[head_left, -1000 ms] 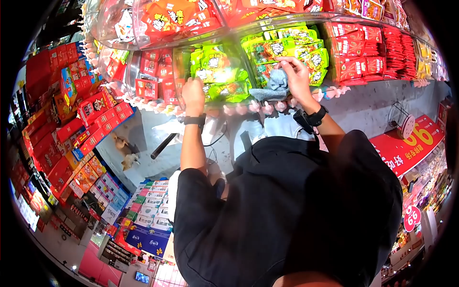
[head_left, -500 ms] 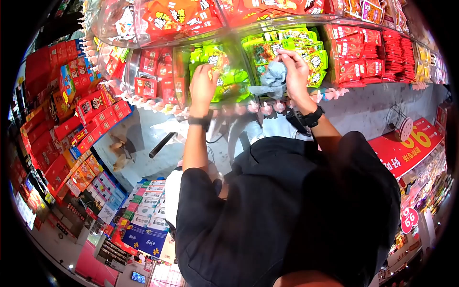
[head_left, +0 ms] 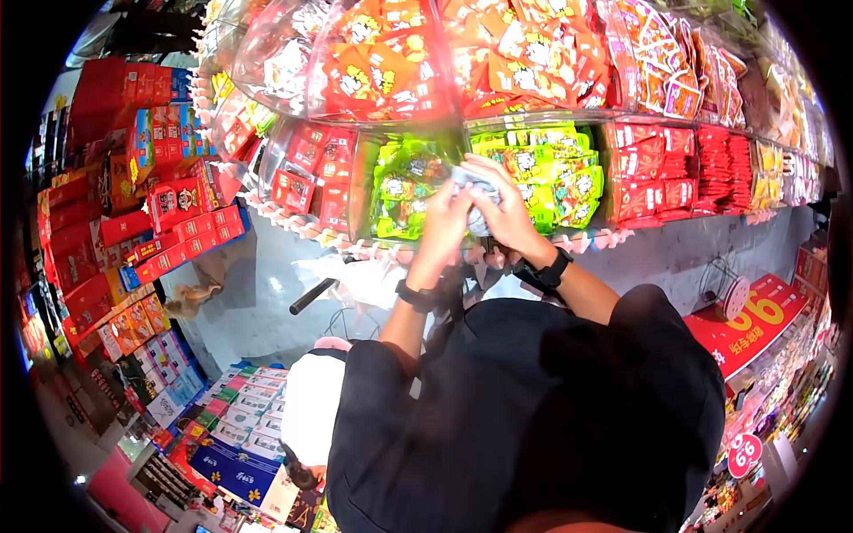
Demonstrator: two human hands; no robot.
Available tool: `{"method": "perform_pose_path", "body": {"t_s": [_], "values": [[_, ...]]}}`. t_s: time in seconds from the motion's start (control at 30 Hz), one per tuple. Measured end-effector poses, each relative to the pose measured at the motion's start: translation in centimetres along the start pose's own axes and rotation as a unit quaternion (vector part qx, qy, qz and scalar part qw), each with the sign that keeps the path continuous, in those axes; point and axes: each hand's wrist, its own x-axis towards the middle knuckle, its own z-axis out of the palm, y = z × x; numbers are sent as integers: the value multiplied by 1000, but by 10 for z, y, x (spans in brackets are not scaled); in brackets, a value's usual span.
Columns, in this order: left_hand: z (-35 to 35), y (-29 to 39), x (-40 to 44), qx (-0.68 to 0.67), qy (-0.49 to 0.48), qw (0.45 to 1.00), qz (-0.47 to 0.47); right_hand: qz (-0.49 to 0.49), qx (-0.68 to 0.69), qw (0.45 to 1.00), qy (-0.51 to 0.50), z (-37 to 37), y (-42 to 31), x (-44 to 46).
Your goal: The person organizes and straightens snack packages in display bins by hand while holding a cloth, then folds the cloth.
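Note:
In the middle of the head view, a grey-blue cloth [head_left: 482,211] is bunched between my two hands. My left hand [head_left: 444,220] grips it from the left, fingers closed on its folds. From the other side my right hand [head_left: 515,218] is curled around the same cloth. Both are over the clear divider between two bins of snack packets. Green packets [head_left: 404,191] fill the bin beside my left hand. More green packets [head_left: 562,178] lie in neat rows right of my right hand. Each wrist wears a black band.
Red packets [head_left: 656,173] fill the bins to the right, and larger red bags [head_left: 378,62] lie in the tier behind. Pink-white trim [head_left: 586,242] edges the front of the display. Stacked red boxes [head_left: 178,240] stand at left. A person in white [head_left: 311,409] is close behind on the left.
My left hand has left the green packets and come right to the cloth. My right hand has moved left with the cloth, and the view has shifted, showing more of the back tier.

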Motion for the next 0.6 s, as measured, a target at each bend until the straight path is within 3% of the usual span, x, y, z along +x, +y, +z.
{"method": "perform_pose_path", "body": {"t_s": [0.07,0.1,0.17,0.2,0.3,0.4,0.43,0.53,0.6], "values": [[-17,-2,22,190,-55,964,178,3,14,1000,19,-12,8,7],[-20,29,27,104,-41,987,118,-7,-14,998,65,-18,7,12],[-41,65,60,163,50,965,197,-1,-36,995,96,-37,6,23],[-50,58,88,110,110,967,201,-1,-32,994,108,-46,4,27],[-73,77,145,478,199,829,210,-16,-35,991,130,-65,-6,32],[-65,75,173,598,193,778,8,13,-8,991,129,-73,-13,27],[-62,76,175,622,196,758,24,23,2,992,127,-76,-15,24],[-69,79,169,569,99,802,151,25,14,992,122,-82,-10,14],[-66,68,168,578,74,776,241,25,16,992,120,-86,-5,12]]}}
